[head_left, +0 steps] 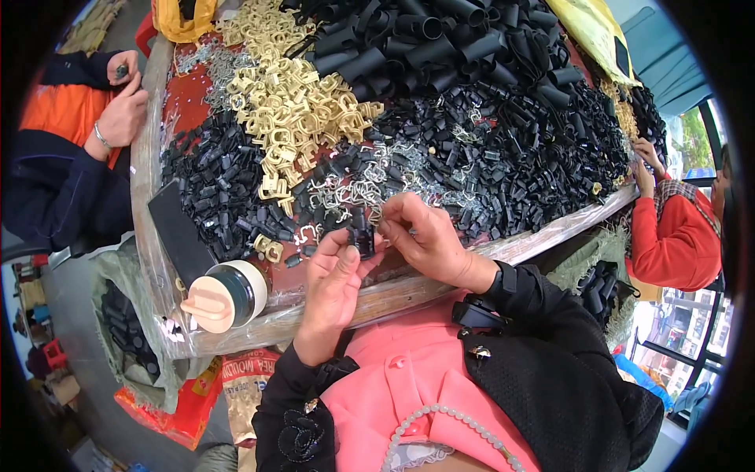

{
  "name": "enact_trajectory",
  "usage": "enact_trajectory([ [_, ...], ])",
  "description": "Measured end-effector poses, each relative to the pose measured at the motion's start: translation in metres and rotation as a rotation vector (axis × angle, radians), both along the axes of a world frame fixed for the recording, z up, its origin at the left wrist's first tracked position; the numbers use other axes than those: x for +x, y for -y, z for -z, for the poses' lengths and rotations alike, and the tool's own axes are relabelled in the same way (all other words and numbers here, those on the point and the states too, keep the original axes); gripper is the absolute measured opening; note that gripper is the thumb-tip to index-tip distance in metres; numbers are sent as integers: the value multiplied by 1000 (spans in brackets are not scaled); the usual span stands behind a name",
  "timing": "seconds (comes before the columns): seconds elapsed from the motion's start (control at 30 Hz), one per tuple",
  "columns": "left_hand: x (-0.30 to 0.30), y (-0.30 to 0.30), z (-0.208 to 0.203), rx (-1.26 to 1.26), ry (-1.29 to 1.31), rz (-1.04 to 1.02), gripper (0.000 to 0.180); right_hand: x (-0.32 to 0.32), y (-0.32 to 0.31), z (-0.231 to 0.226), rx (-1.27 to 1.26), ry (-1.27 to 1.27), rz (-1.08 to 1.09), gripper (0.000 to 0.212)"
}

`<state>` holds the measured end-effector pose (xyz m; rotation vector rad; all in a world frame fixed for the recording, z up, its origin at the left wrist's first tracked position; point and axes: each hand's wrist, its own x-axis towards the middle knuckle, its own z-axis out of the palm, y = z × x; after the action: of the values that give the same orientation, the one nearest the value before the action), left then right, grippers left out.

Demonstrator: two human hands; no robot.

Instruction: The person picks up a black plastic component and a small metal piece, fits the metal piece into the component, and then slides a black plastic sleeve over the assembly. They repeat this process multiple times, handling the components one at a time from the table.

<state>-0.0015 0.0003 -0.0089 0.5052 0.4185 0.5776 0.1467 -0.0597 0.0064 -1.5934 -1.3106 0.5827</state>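
A small black plastic part (362,237) stands between the fingers of my left hand (329,285), which is closed round it near the table's front edge. My right hand (431,242) comes in from the other side. Its thumb and forefinger are pinched together beside the black part, and whatever they hold is too small to make out. Just beyond my hands lie loose silvery bent metal pieces (342,193). Small black plastic parts (224,189) are heaped on both sides of them.
Cream plastic pieces (291,106) and black tubes (429,47) are piled farther back. A lidded jar (228,297) stands by the front left corner, near a dark flat slab (179,232). People work at the left (75,141) and right (676,228). A sack of black parts (130,330) sits below left.
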Motion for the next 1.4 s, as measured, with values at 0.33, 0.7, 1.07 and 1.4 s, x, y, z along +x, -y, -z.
enact_trajectory([
  [0.33,2,-3,0,-9,-34,-80,25,4,-4,8,47,-54,102,12],
  [0.7,2,-4,1,13,16,-52,26,0,1,4,110,71,-2,11],
  [1.07,4,2,4,35,-6,-124,23,3,6,-3,-51,-99,-93,10],
  [1.4,0,3,-3,-130,14,-15,27,6,6,-8,-38,-334,-61,6],
])
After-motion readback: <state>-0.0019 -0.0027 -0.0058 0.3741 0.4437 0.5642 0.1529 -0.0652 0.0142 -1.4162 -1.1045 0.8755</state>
